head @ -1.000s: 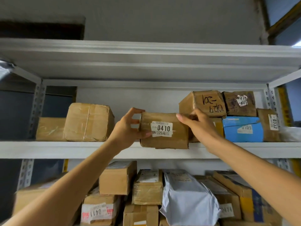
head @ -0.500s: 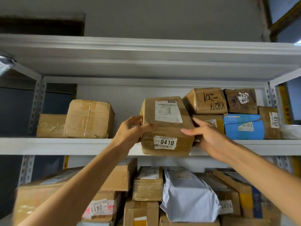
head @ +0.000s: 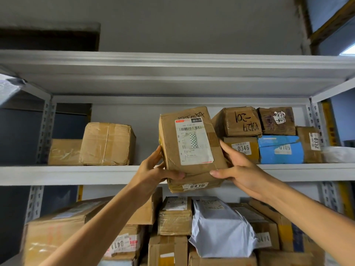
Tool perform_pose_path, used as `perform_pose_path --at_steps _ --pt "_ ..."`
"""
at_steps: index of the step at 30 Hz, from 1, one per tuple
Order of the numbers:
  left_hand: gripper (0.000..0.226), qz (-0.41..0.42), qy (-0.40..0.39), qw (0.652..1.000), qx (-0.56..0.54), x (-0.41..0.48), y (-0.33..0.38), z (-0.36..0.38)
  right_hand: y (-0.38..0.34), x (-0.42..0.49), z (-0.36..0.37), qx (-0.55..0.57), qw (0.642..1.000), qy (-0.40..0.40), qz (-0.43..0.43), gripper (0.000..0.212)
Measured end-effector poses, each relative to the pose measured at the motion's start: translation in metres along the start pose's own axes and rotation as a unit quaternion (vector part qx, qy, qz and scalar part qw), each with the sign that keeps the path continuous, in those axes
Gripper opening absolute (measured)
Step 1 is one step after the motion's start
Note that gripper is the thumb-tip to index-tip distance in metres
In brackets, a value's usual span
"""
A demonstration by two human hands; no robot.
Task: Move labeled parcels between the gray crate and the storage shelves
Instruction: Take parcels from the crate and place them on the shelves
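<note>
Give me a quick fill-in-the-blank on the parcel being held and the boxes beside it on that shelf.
The parcel held by the left hand and right hand is numbered ____.
The carton just right of box 0346 is coloured ____.
The brown box right of that carton is numbered ____.
Missing words: 0410; blue; 0332.
</note>
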State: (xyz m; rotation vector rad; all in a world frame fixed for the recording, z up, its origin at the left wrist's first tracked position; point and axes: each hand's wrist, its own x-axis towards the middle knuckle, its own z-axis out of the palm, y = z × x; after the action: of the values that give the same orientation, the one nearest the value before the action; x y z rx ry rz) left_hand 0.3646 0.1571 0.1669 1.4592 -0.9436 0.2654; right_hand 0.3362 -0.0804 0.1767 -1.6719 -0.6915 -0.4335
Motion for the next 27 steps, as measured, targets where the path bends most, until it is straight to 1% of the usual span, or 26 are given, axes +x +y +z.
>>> perform_pose_path --at_steps 2,4,5,7,9,11,13,15,17,20,22,24,26,27 --pt "0.099 0.020 0.013 1.000 0.006 -0.002 0.001 0.001 0.000 0.001 0.005 -0.013 1.000 0.016 -0.015 0.107" --pt "0.105 0.049 0.035 0.998 0.000 -0.003 0.001 0.001 0.001 0.003 0.009 -0.039 0.997 0.042 -0.045 0.114" --pt "0.110 0.066 0.052 0.996 -0.014 -0.003 0.001 0.000 0.001 0.005 0.011 -0.055 0.995 0.061 -0.064 0.114" --pt "0.119 0.110 0.098 0.989 -0.026 -0.006 0.000 0.000 -0.002 0.009 0.016 -0.095 0.984 0.108 -0.099 0.107" --pt "0.125 0.147 0.148 0.978 0.012 -0.009 -0.003 0.003 -0.003 0.013 0.020 -0.126 0.970 0.155 -0.137 0.097" --pt "0.126 0.175 0.188 0.964 0.069 -0.010 -0.005 0.009 -0.008 0.013 0.027 -0.127 0.960 0.179 -0.175 0.096" --pt "0.122 0.194 0.225 0.946 0.129 -0.010 -0.006 0.011 -0.014 0.012 0.032 -0.111 0.955 0.185 -0.203 0.093" --pt "0.117 0.199 0.250 0.933 0.165 -0.009 -0.006 0.008 -0.017 0.011 0.034 -0.085 0.958 0.178 -0.209 0.088" --pt "0.116 0.204 0.250 0.930 0.177 -0.011 -0.004 0.004 -0.017 0.011 0.035 -0.075 0.959 0.170 -0.213 0.083" --pt "0.121 0.197 0.220 0.938 0.183 -0.015 0.003 0.002 -0.016 0.015 0.030 -0.066 0.963 0.170 -0.199 0.072" --pt "0.122 0.178 0.214 0.949 0.145 -0.018 0.009 0.000 -0.018 0.016 0.028 -0.073 0.966 0.157 -0.191 0.068" --pt "0.116 0.153 0.218 0.958 0.104 -0.018 0.016 -0.004 -0.021 0.017 0.027 -0.056 0.973 0.134 -0.178 0.063" --pt "0.109 0.133 0.217 0.962 0.098 -0.018 0.023 -0.006 -0.026 0.017 0.027 -0.044 0.979 0.110 -0.166 0.053" --pt "0.110 0.122 0.217 0.963 0.107 -0.019 0.027 -0.005 -0.029 0.017 0.028 -0.043 0.981 0.107 -0.158 0.046"
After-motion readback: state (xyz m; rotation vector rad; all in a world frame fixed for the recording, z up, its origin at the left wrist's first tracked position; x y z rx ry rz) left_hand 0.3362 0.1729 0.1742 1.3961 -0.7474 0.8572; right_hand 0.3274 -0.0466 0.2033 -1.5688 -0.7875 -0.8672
